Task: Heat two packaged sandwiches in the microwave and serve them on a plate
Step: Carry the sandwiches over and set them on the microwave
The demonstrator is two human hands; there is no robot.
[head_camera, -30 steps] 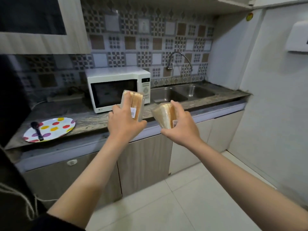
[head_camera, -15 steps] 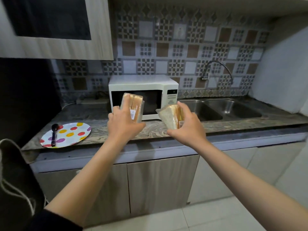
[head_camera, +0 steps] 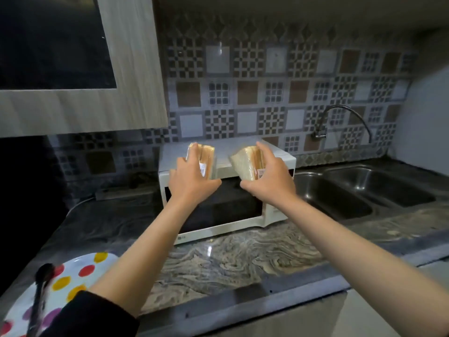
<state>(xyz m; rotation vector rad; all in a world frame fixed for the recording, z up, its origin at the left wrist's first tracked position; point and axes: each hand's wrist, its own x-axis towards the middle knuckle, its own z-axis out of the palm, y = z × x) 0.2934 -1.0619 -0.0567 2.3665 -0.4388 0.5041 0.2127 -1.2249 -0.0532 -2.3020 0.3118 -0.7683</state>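
My left hand (head_camera: 190,183) grips a packaged sandwich (head_camera: 205,156) held upright, its white label facing me. My right hand (head_camera: 271,180) grips a second packaged sandwich (head_camera: 244,161), tilted with its bread face turned left. Both packs hover in front of the upper edge of the white microwave (head_camera: 228,227), whose dark door is closed. A white plate with coloured dots (head_camera: 80,273) lies on the counter at the lower left, partly behind my left sleeve.
A black spoon (head_camera: 40,295) lies on the plate. A double steel sink (head_camera: 364,190) with a curved tap (head_camera: 345,117) sits right of the microwave. A wall cabinet (head_camera: 73,69) hangs at the upper left. Marbled counter (head_camera: 230,259) stretches in front of the microwave.
I have come much closer to the counter; the microwave now fills the middle of the view. Both hands carried the sandwiches forward and up toward the microwave's top edge.
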